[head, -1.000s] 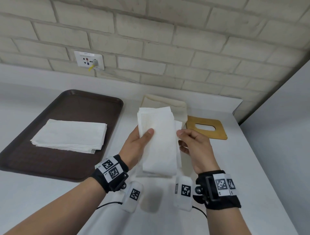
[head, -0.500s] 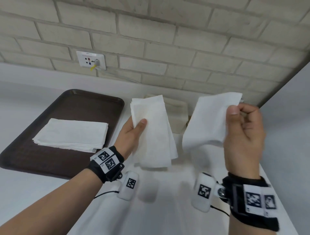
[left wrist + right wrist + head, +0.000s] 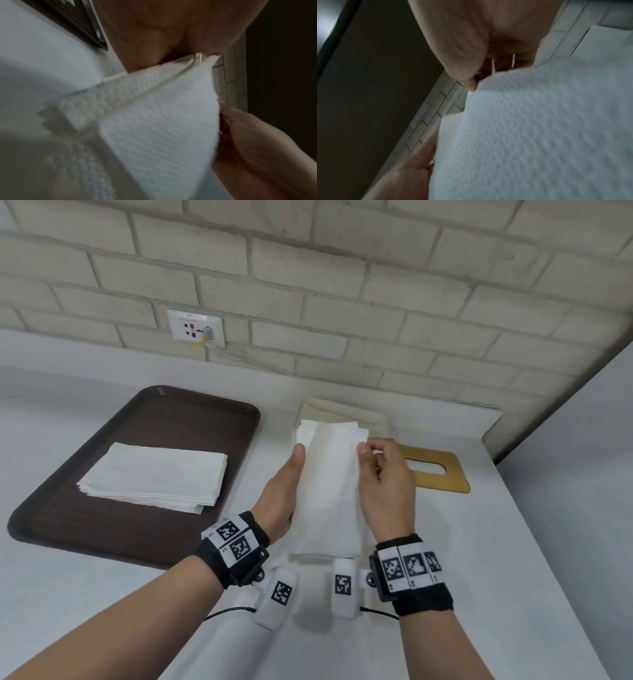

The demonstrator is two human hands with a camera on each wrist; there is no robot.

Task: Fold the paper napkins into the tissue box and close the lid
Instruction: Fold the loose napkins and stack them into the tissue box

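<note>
A folded bundle of white paper napkins (image 3: pixel 329 484) is held upright above the counter, in front of the cream tissue box (image 3: pixel 346 414). My left hand (image 3: pixel 284 487) grips its left edge, thumb on the front. My right hand (image 3: pixel 383 477) pinches its right edge near the top. The embossed napkins (image 3: pixel 154 121) fill the left wrist view and the napkins (image 3: pixel 530 128) fill the right wrist view. The wooden lid (image 3: pixel 435 469) with its oval slot lies flat to the right of the box. A stack of unfolded napkins (image 3: pixel 154 482) sits on the brown tray (image 3: pixel 102 529).
The white counter (image 3: pixel 496 577) ends at a grey wall on the right and a brick wall behind. A wall socket (image 3: pixel 197 328) with a plugged cable sits above the tray. A thin black cable (image 3: pixel 226 611) runs under my wrists.
My right hand, which had lifted one sheet up and to the right, has come back down and laid it onto the bundle. The left hand has kept hold of the bundle.
</note>
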